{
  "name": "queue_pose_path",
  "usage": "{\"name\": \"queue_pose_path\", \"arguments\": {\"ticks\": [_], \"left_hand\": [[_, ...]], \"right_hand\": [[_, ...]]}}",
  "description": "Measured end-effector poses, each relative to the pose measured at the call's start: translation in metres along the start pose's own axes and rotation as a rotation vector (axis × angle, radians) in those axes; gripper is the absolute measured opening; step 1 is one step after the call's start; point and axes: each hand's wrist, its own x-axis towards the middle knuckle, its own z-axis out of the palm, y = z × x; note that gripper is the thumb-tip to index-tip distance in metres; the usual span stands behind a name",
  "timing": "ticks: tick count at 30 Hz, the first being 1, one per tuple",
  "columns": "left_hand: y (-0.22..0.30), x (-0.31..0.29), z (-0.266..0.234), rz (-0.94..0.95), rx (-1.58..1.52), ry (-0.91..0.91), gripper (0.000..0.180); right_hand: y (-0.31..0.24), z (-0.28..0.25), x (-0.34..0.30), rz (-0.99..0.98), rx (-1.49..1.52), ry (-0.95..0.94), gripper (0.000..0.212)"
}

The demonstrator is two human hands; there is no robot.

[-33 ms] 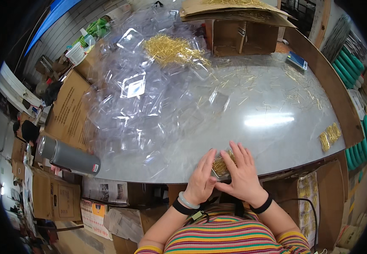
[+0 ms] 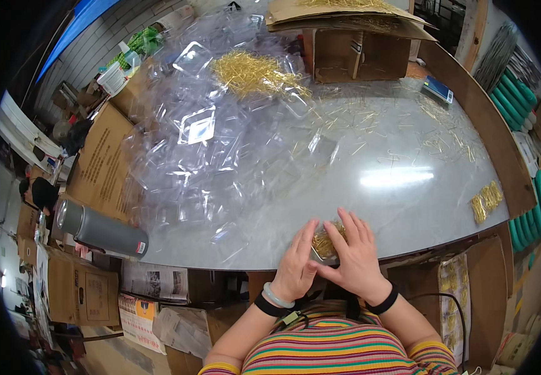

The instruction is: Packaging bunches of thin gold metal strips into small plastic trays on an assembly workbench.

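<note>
two bare hands meet just inside the near edge of the tabletop (image 2: 264,231), a smooth grey surface with a dull gloss and a bright streak of reflected light. between them sits a small see-through container (image 2: 324,247) packed with thin, shiny gold strands. the left hand (image 2: 292,265) stands at its left side, fingers together and stretched straight; it is open, with the palm edge turned toward the container. the right hand (image 2: 357,259) is also open, fingers long and a little spread, slanting over the container's right side and covering part of it. the thumbs come close together on the near side. how firmly either palm presses on the container i cannot tell.

a broad heap of clear plastic cases (image 2: 202,156), thin-walled, squarish and glossy, spreads over the left half of the tabletop. toward the far edge a tangled pile of gold wire pieces (image 2: 252,74) rests on that heap, and loose strands are scattered to the right of it. a gold clump (image 2: 486,202) lies at the near right corner, well apart from the right hand. a matte grey cylindrical flask (image 2: 111,231) is at the near left corner. a brown cardboard box (image 2: 361,56) with an open front stands at the far edge, and a small flat blue box (image 2: 438,89) lies near the far right corner.
</note>
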Motion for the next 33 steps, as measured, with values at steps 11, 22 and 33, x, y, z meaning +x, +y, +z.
{"name": "queue_pose_path", "arguments": {"ticks": [11,22,33], "left_hand": [[0.098,0.005,-0.060,0.233,-0.090,0.237,0.051],[0.181,-0.026,-0.072,0.619,-0.809,0.460,0.046],[0.218,-0.038,-0.084,0.456,-0.798,0.344,0.043]], "right_hand": [[0.008,0.003,-0.002,0.080,-0.262,0.063,0.067],[0.014,0.010,-0.006,0.061,-0.183,0.098,0.055],[0.012,0.011,-0.011,0.097,-0.171,0.101,0.060]]}}
